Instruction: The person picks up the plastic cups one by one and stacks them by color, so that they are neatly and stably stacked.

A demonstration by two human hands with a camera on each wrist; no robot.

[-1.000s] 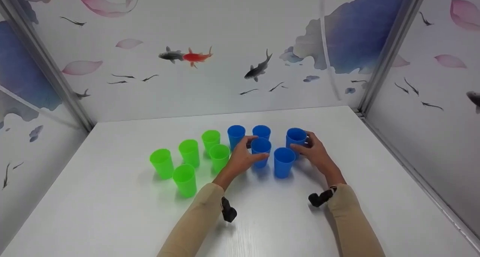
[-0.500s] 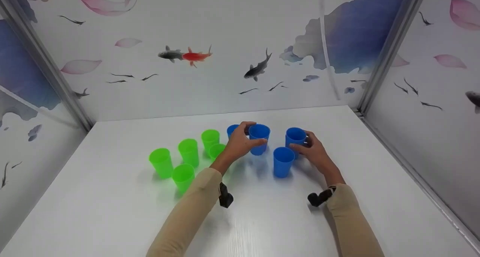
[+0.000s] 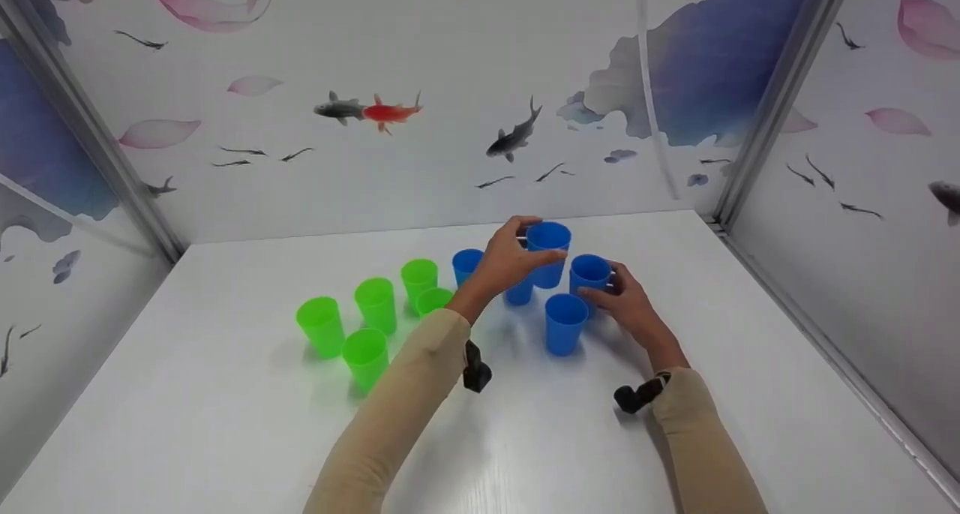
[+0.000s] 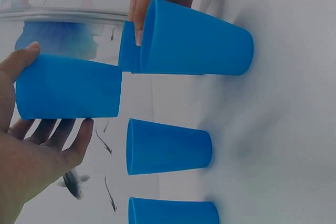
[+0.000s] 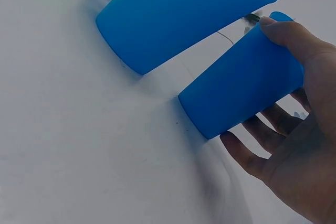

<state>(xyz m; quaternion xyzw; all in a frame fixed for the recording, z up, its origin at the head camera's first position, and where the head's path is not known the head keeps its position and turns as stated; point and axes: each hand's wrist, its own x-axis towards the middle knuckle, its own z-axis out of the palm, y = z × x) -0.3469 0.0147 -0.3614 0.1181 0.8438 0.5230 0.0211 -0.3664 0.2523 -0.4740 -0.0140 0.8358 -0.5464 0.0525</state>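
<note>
My left hand [image 3: 514,255] holds a blue cup [image 3: 548,263] upright, raised off the table, thumb on the near side and fingers round the far side. My right hand [image 3: 626,300] grips another blue cup [image 3: 589,275], whose base touches the table in the right wrist view. Just in front of that one stands a blue cup [image 3: 564,326] that neither hand touches. Two more blue cups stand to the left: one [image 3: 518,293] partly hidden by the left hand and raised cup, the other [image 3: 466,263] partly behind the left hand.
Several green cups [image 3: 320,326] stand upright on the white table [image 3: 225,424] to the left, one partly covered by my left forearm. Printed panels [image 3: 450,191] close off the back and both sides. A black camera [image 3: 476,368] sits on each wrist.
My left hand has lifted the blue cup from the middle of the group and carried it back and to the right, towards the right-hand cup. My right hand stays where it was.
</note>
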